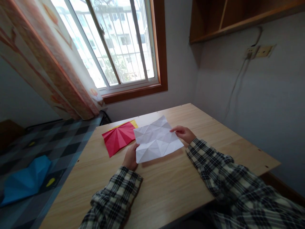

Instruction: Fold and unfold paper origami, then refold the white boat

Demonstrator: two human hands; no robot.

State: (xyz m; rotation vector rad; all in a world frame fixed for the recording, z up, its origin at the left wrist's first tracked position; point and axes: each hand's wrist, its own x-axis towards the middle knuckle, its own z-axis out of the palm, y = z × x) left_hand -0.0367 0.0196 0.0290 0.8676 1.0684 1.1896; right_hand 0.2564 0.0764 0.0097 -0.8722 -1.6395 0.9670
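Now, left hand point(130, 157): lower centre, fingers clamped on the near-left edge of the creased white square paper sheet point(157, 140).
Right hand point(184, 133): fingers pinching the sheet's right corner.
Advice: keep both edges taut, sheet level above the pale wooden table point(166, 187).
Behind: pleated red paper point(119, 137), over yellow paper point(133, 123).

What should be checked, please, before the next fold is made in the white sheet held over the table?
1. Left hand grips the white sheet at its near-left edge: ok.
2. Right hand pinches the right corner: ok.
3. Sheet opened out, creases showing: ok.
4. Sheet flat on the table: not ok, it is raised.
5. Red sheet apart from the white one: not ok, they overlap.
6. Yellow sheet whole: cannot tell, mostly covered.
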